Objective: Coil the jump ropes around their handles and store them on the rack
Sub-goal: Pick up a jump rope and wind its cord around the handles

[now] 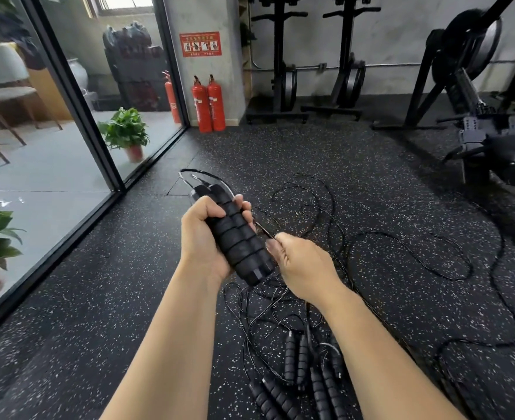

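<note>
black handles (241,237), red extinguishers (208,104), speckled floor (129,268)

Nothing legible really: a red sign (201,44) is stuck on the pillar (203,22), but its print is probably too blurred.

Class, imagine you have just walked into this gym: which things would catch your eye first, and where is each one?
In the middle, the left hand grips a pair of black ribbed jump rope handles while the right hand pinches the thin cord beside them. More tangled jump ropes lie on the speckled floor below, and two red fire extinguishers stand against the far wall.
</note>
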A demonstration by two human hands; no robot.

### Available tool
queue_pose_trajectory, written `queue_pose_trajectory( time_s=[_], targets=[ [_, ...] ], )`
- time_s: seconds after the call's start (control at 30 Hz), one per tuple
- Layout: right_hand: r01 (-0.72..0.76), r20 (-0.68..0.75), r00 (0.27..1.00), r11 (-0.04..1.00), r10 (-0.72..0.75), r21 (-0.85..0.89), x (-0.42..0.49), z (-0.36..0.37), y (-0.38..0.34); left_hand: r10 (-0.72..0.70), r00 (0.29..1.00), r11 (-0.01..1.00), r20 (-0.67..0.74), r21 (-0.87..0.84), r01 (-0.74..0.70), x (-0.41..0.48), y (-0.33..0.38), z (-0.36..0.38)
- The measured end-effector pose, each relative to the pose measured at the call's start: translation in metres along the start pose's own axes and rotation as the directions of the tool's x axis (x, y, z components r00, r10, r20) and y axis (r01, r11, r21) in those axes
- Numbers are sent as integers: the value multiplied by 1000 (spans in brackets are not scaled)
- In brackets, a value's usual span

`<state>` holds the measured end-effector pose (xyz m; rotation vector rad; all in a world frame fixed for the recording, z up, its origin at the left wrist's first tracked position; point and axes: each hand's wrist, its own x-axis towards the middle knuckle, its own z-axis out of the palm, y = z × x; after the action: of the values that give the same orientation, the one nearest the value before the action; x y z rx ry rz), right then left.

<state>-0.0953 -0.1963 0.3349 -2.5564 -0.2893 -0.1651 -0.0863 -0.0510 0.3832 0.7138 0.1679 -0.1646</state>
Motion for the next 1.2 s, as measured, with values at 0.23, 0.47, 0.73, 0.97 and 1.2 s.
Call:
queue_pose_trajectory(
  time_s=[0.23, 0.47, 0.73, 0.97, 1.2],
  targets=[
    [-174, 309, 950, 890, 40, 421, -5, -11, 29, 10, 996, 995, -84, -94, -18, 5, 9, -13],
    [-294, 416, 909, 736, 19, 609, -14, -23, 45, 0, 991, 979, -135, -202, -27, 4, 20, -22],
    [-237, 320, 947, 725, 23, 647, -9, -25, 29, 20, 997, 976, -81, -213, -37, 3, 21, -25],
    [-209, 258, 965, 745, 52, 633, 1, -22, 12, -311, 948, 882, 60, 390, 265, -9, -21, 3],
    [-164, 145, 985, 800, 97, 577, -1, -34, 16, -269, 959, 937, 92, 255, 239, -3, -23, 4]
  ],
)
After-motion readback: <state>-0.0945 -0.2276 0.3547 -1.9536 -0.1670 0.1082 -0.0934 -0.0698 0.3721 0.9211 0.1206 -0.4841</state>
